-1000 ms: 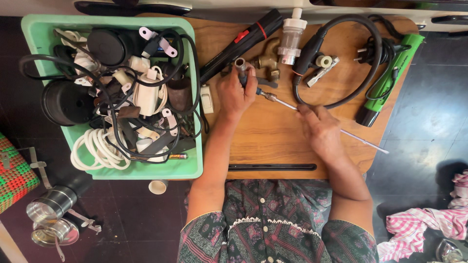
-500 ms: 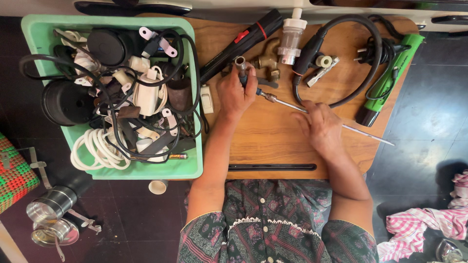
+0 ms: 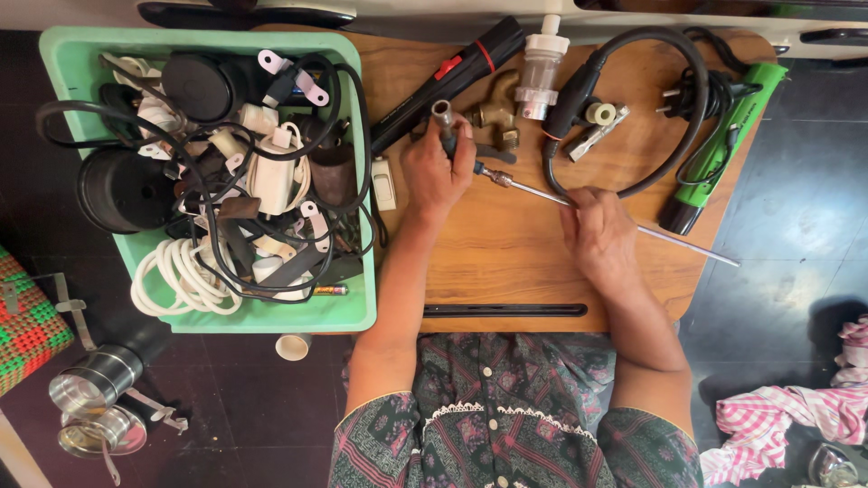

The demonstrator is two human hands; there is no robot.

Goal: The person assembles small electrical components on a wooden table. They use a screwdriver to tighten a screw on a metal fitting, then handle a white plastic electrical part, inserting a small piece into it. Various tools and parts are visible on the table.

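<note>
Sitting at a low wooden board point(image 3: 506, 262), a person in a dark patterned top works a long thin metal rod point(image 3: 597, 211) that slants across the wood from upper left to lower right. Nearest the body, a slim black bar point(image 3: 504, 310) lies along the board's near edge. The right hand point(image 3: 599, 233) rests over the rod's middle, fingers curled down around it; compared with a second ago this hand has slid a little farther along the rod toward the left, while the rod's free tip now reaches slightly farther right, past the board's edge over the dark floor. The left hand point(image 3: 438, 170) stays clamped on the handle end point(image 3: 445, 122), fingers wrapped together around a short metal tube standing up from the fist. That small shift reads as a regrip or a turning of the rod against its handle, not a release. To the left, a green crate point(image 3: 357, 312) brims with tangled cables and plugs. Farther off lie brass fittings point(image 3: 495, 116), a clear filter housing point(image 3: 541, 68), a black coiled cord point(image 3: 689, 99) and a green tool point(image 3: 714, 145). Whether the rod is threaded into the handle cannot be told; the right palm hides the stretch beneath it, and the far wall is cut off.
</note>
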